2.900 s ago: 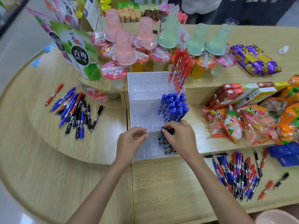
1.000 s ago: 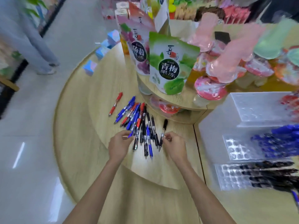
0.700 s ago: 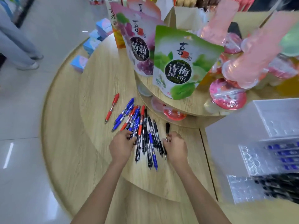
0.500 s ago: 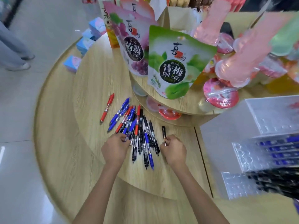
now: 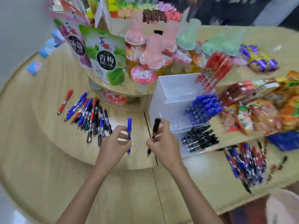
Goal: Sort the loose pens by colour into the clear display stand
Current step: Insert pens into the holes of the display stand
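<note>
Where the round desk [image 5: 40,110] curves away at the far left, you have one red pen [image 5: 65,102] lying alone, apart from the rest. Just right of it a loose heap of pens [image 5: 92,117], blue, red and black mixed, lies flat on the desk. Behind that heap, a green pouch [image 5: 106,54] stands upright on a raised round shelf.

Your left grip [image 5: 111,143] is narrow: thumb and fingers pinch a blue pen [image 5: 129,125] near its middle, roughly upright and clear of the desk. Your right grip [image 5: 163,143], just beside it, is curled round a dark pen [image 5: 156,125], also roughly upright. Blur prevents a firm reading of that pen's colour.

The dark pen sits at the near left corner of the clear display stand [image 5: 171,94]; contact with the stand cannot be confirmed. The stand steps down toward you in three tiers. Red pens [image 5: 213,70] stand in the top tier, blue pens [image 5: 205,109] in the middle tier and black pens [image 5: 200,138] in the lowest, each group filling the right part of its tier.

Further right, a second heap of mixed pens [image 5: 247,162] lies on the desk, with snack packets [image 5: 267,113] behind it.
</note>
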